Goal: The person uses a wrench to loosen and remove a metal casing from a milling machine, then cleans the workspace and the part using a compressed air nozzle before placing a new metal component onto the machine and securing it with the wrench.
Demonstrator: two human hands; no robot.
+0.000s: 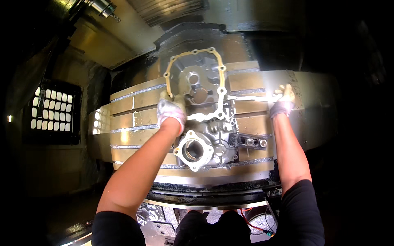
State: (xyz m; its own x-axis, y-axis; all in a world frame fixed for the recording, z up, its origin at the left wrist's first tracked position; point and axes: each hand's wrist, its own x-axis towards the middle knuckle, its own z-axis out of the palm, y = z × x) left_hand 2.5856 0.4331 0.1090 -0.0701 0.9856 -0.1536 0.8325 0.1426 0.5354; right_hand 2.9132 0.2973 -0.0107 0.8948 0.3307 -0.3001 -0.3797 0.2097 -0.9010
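A grey cast metal housing [201,119] sat clamped near the middle of the slotted machine table [135,102], its flat rim machined bright and its upper opening outlined by a bolt-hole flange. A round flanged bore [193,151] projected from the lower part of the housing, toward the near edge of the table.

The left hand [171,111], in a light work glove, was closed on the left rim of the housing, gripping the casting just beside the flange. The right hand [283,101], also gloved, was clenched around the outer end of a long wrench [252,98]. The wrench lay level across the table, its far end reaching the right side of the housing.

A dark clamp block [251,142] with two bolt heads sat just beside the housing on its lower right, toward the right edge of the table. The table carried parallel grooves filled with fine metal chips.

Beyond the far edge, the machine enclosure was dim; a tool spindle [103,8] showed at upper left. A grilled window [51,108] glowed in the left wall. Red and black cables [256,226] lay below the near edge.
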